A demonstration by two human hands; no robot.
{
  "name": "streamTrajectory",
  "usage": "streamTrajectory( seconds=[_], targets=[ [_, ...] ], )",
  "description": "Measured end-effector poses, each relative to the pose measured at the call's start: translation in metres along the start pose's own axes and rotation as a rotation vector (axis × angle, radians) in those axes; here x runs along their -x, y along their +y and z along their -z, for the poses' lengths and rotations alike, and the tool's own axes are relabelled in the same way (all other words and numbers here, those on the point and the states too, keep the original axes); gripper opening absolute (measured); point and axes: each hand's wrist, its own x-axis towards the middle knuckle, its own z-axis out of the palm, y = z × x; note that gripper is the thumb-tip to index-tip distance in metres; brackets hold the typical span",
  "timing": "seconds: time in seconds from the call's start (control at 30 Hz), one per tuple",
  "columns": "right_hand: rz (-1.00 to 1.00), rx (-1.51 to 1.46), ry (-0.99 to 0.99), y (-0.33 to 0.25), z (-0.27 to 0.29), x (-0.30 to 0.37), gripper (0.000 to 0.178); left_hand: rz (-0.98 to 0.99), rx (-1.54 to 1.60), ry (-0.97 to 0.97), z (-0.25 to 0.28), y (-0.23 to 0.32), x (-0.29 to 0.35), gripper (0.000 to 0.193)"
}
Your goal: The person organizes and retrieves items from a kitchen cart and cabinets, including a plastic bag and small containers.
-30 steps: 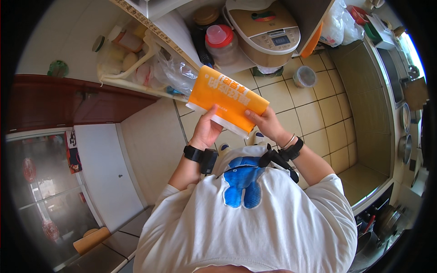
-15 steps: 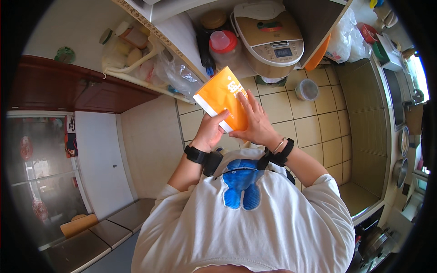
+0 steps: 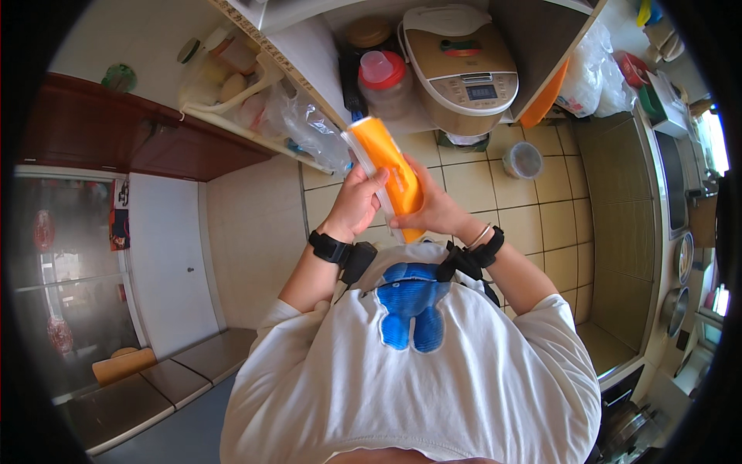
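Observation:
An orange packet (image 3: pixel 381 148) with a pale side edge is held in front of my chest, tilted so that its upper end leans left. My left hand (image 3: pixel 358 199) grips its left side, the thumb lying across the pale edge. On the packet's right side is my right hand (image 3: pixel 439 205), its thumb pressed near the lower end and its other fingers partly hidden behind. Both hands are closed on the packet, and its face looks narrow and slightly blurred.
Ahead, a rice cooker (image 3: pixel 464 69) and a jar with a red lid (image 3: pixel 382 81) occupy a shelf. A round clear tub (image 3: pixel 523 161) is beyond my right hand. Plastic bags (image 3: pixel 305 124) lie on the left rack. A counter with a sink (image 3: pixel 671 182) runs along the right.
The orange packet has turned, showing a narrower face and more of its pale edge. My right fingers have moved from its front to its right side.

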Motion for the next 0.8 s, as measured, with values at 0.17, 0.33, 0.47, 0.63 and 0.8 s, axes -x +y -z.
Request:
streamTrajectory(
  seconds=[0.17,0.33,0.47,0.63,0.8],
  targets=[
    [-0.307,-0.603,0.225,0.01,0.025,-0.001,0.091,-0.082,0.092,0.132,0.004,0.009,0.002,0.035],
    [-0.172,-0.735,0.288,0.004,0.025,0.012,0.029,-0.121,0.096,0.081,0.011,0.004,0.004,0.037],
    [0.603,0.73,0.52,-0.028,0.032,0.019,0.044,0.055,0.006,0.122,0.007,0.002,0.02,0.047],
    [0.769,1.018,0.379,-0.041,0.016,0.032,0.047,0.017,0.128,-0.284,-0.005,0.009,0.039,0.071],
    [0.722,1.028,0.393,-0.038,-0.002,0.04,0.049,-0.014,0.207,-0.226,-0.003,0.007,0.045,0.067]
  ],
)
